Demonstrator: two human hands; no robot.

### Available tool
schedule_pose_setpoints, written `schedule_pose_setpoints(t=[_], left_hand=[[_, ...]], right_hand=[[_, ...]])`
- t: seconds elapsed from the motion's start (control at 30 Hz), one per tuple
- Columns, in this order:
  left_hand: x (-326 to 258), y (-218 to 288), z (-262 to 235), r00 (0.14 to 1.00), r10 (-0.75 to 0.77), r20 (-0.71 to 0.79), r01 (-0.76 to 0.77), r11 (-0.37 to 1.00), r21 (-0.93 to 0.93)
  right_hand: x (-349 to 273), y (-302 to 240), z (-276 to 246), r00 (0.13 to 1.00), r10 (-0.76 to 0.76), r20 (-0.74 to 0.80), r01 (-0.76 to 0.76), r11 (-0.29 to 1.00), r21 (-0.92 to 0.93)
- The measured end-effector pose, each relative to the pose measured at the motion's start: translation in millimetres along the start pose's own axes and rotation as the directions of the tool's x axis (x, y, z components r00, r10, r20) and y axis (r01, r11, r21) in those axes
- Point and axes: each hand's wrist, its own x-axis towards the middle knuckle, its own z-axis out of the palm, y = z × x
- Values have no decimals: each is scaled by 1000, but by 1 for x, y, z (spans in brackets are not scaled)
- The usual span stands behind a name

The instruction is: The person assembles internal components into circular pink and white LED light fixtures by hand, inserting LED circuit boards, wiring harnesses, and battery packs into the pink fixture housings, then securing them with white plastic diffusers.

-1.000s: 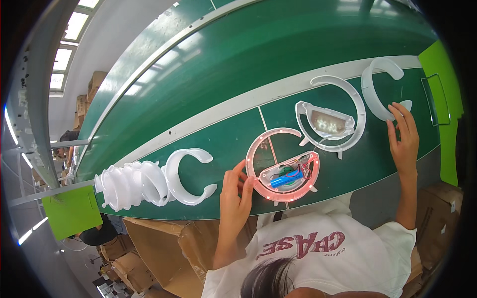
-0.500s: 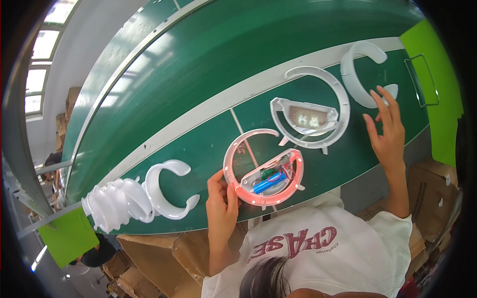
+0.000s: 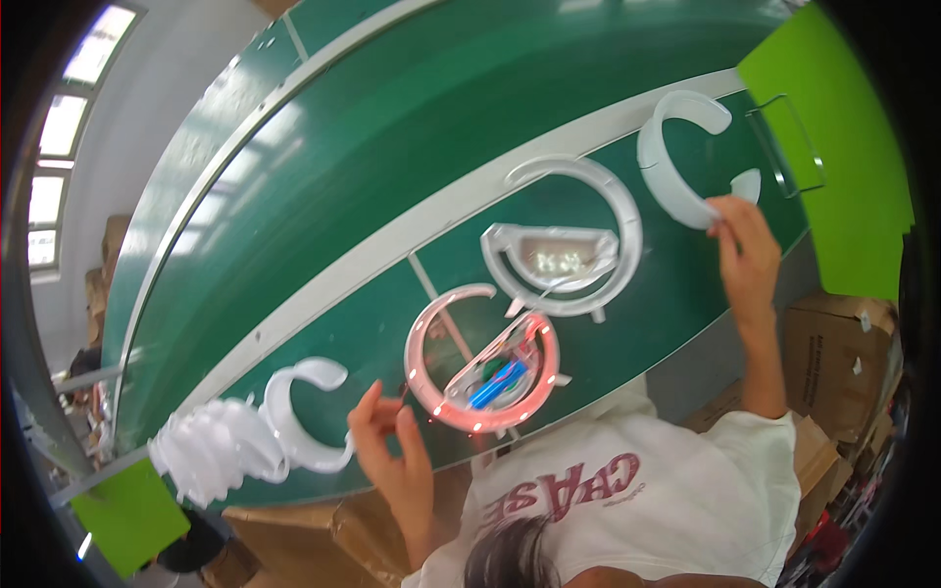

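The right hand (image 3: 747, 257) pinches the lower tip of a white C-shaped shell (image 3: 676, 157) at the far right of the green conveyor belt (image 3: 412, 127), thumb & fingers closed on its edge. The left hand (image 3: 392, 451) hangs half-open w/ fingers loosely curled, gripping nothing, between the glowing red-lit ring unit (image 3: 482, 363) and a loose white C piece (image 3: 294, 416). Risk, judged from this: the shell is gripped at one tip only, so it could twist or slip out of the pinch; dragging it inward may knock the white ring unit w/ a lit display (image 3: 573, 245), which lies just beside it. The red unit's inner parts look exposed, and the left hand's fingers are near enough to snag them. Around: a stack of white C pieces (image 3: 201, 451) at the left, green side panels (image 3: 843, 147) w/ a wire handle (image 3: 789, 147) close to the shell, cardboard boxes (image 3: 833, 333) below the belt edge.
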Motion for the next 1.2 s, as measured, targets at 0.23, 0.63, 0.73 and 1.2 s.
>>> schedule_pose_setpoints(t=[0.23, 0.63, 0.73, 1.2], left_hand=[[-11, 36, 25, 971, 184, 154, -141, 957, -254], [-25, 37, -7, 970, -37, 240, 146, 879, -455], [-32, 34, -7, 971, -211, 115, 240, 880, -409], [-5, 7, 8, 993, -113, 14, 114, 992, -53]], right_hand=[[-29, -69, -2, 892, -435, -124, 426, 900, -92], [-70, -142, 25, 667, -735, -125, 702, 564, 435], [-88, -154, 43, 731, -669, -137, 629, 582, 515], [-89, -164, 66, 817, -574, 49, 434, 669, 604]])
